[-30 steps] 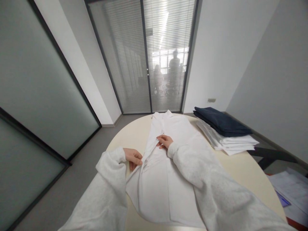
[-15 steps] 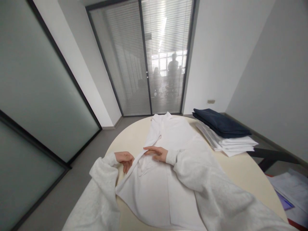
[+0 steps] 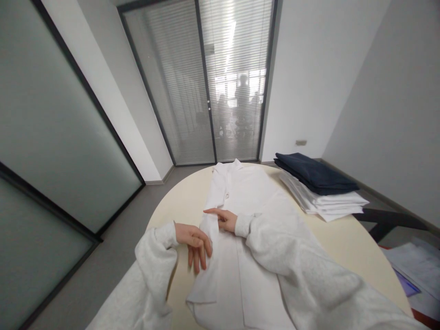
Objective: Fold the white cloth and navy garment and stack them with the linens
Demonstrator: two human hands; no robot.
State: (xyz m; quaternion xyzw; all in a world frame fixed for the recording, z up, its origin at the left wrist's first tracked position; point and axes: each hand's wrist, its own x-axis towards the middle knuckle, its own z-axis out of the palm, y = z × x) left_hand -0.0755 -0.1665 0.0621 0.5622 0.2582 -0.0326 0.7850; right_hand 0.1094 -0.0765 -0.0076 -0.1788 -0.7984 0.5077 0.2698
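A white shirt (image 3: 256,192) lies lengthwise on the round table, its collar at the far end. Its left side is turned inward in a fold that runs toward me. At the fold's outer edge, my left hand (image 3: 195,243) has its fingers stretched downward, against the cloth and apart from one another. Higher up, my right hand (image 3: 225,219) rests on the shirt, index finger extended to the left across the fold. Its other fingers bend under the palm and are partly hidden; no pinch on the cloth shows.
The cream round table (image 3: 178,192) carries a dark navy folded cloth (image 3: 312,174) on top of a stack of white folded items (image 3: 330,206) at the right. Beyond the table's right edge are papers (image 3: 415,266) and a dark bar (image 3: 392,220). A glass door with blinds (image 3: 237,137) stands behind.
The shirt's left side has been folded farther inward, to the right. My left hand has moved right and toward me along with it. My right hand stays nearly in place, index finger straighter.
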